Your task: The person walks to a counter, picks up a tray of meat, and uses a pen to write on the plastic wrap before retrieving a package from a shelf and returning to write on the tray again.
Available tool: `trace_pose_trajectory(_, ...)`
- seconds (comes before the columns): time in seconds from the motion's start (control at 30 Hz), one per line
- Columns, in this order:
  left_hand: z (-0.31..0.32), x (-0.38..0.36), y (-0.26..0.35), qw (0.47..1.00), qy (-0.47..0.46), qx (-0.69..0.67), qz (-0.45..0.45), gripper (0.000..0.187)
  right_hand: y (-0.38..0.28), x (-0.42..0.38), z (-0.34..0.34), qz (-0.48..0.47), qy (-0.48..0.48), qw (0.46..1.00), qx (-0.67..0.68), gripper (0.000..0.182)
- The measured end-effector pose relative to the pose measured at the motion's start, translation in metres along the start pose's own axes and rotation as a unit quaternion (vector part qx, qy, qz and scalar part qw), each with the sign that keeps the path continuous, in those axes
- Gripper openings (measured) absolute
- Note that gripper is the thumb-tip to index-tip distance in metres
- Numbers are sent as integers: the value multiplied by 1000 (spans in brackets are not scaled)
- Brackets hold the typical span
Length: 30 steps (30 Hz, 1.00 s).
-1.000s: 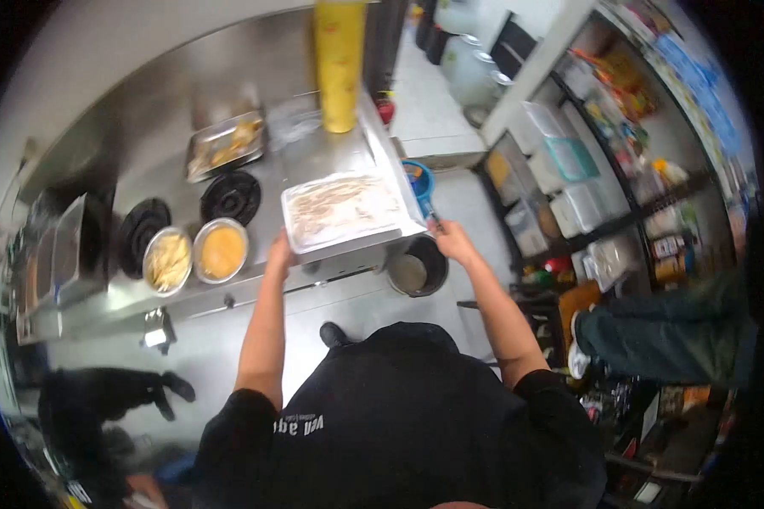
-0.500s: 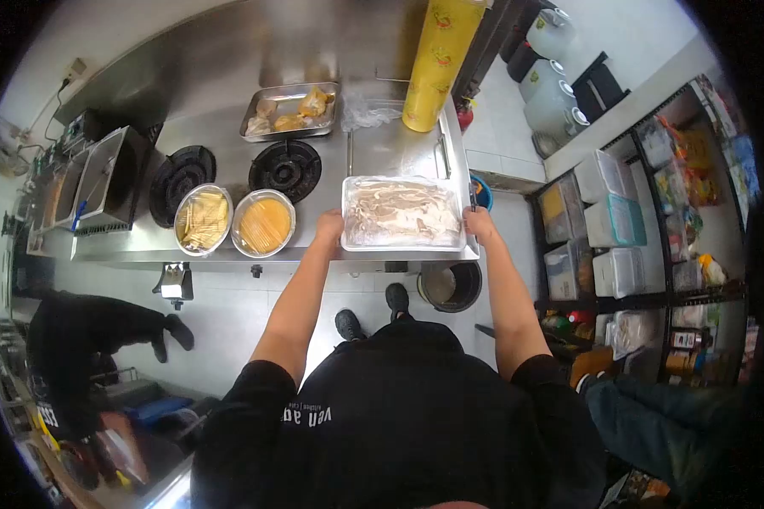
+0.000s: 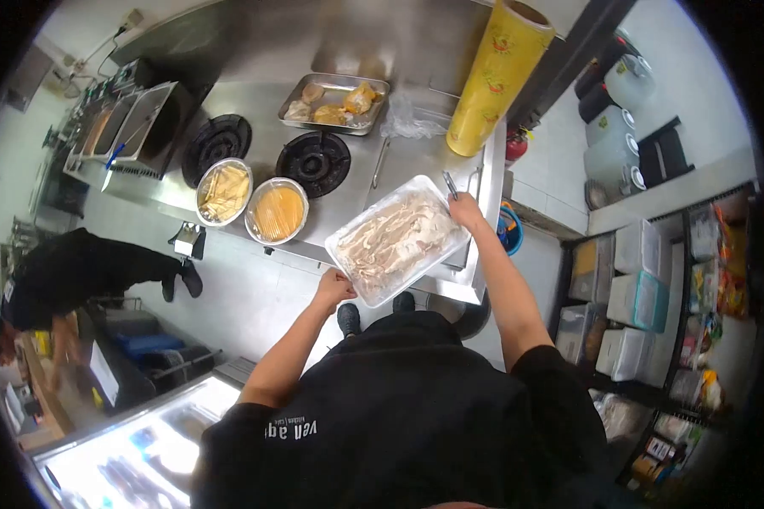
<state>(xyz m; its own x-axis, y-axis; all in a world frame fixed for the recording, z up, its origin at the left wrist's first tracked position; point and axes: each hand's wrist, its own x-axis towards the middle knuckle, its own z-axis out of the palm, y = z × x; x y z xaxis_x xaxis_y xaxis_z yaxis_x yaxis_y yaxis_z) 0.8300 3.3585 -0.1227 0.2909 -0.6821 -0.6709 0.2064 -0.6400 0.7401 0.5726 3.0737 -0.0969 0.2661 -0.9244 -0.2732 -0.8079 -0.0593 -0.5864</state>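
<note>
A white tray of pale sliced meat (image 3: pixel 396 240) under clear plastic wrap is in front of me, turned at a slant and reaching past the counter's front edge. My left hand (image 3: pixel 334 289) is closed on its near left corner. My right hand (image 3: pixel 464 212) grips the far right corner, and a slim dark and silver object (image 3: pixel 450 184), perhaps a pen or a cutter, sticks up from its fingers. To the left, a wrapped bowl of pale yellow strips (image 3: pixel 224 193) and a wrapped bowl of orange-yellow contents (image 3: pixel 278 213) stand at the counter edge.
Behind the bowls are two black burners (image 3: pixel 314 164) and a metal tray (image 3: pixel 373 127) with several food pieces. A tall yellow roll of wrap (image 3: pixel 495 81) stands at the back right. Shelves with plastic boxes (image 3: pixel 634 301) are at right. Another person (image 3: pixel 85 276) bends at left.
The tray has swung from square to slanted, its left end moving toward me past the counter edge. Both hands moved with it, and my view has turned.
</note>
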Motion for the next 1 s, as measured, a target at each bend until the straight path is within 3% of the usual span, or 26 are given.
trace_pose_trajectory(0.07,15,-2,-5,999,23,-36,-14,21,-1,36,9,-28,-17,999,3,39)
trace_pose_trajectory(0.17,32,6,0,993,76,-35,79,13,15,73,23,-83,-18,995,-52,32)
trace_pose_trajectory(0.3,40,30,19,989,109,-40,88,15,-21,26,0,-95,12,992,-82,25)
trace_pose_trajectory(0.37,40,44,19,985,127,-54,102,18,-32,-8,-4,-329,140,933,-35,23)
trace_pose_trajectory(0.5,40,37,24,987,117,-44,98,23,-57,-70,-1,-427,-42,903,29,22)
trace_pose_trajectory(0.53,41,35,19,987,118,-46,98,23,-58,-80,4,-428,-44,902,28,22)
trace_pose_trajectory(0.6,44,28,6,925,260,115,254,24,-62,-100,15,-414,-93,905,27,22)
trace_pose_trajectory(0.8,57,2,11,937,198,116,263,17,-71,-117,53,-392,-53,911,-118,19)
trace_pose_trajectory(1.0,55,-7,9,961,160,69,213,19,-54,-122,54,-507,-8,861,-42,35)
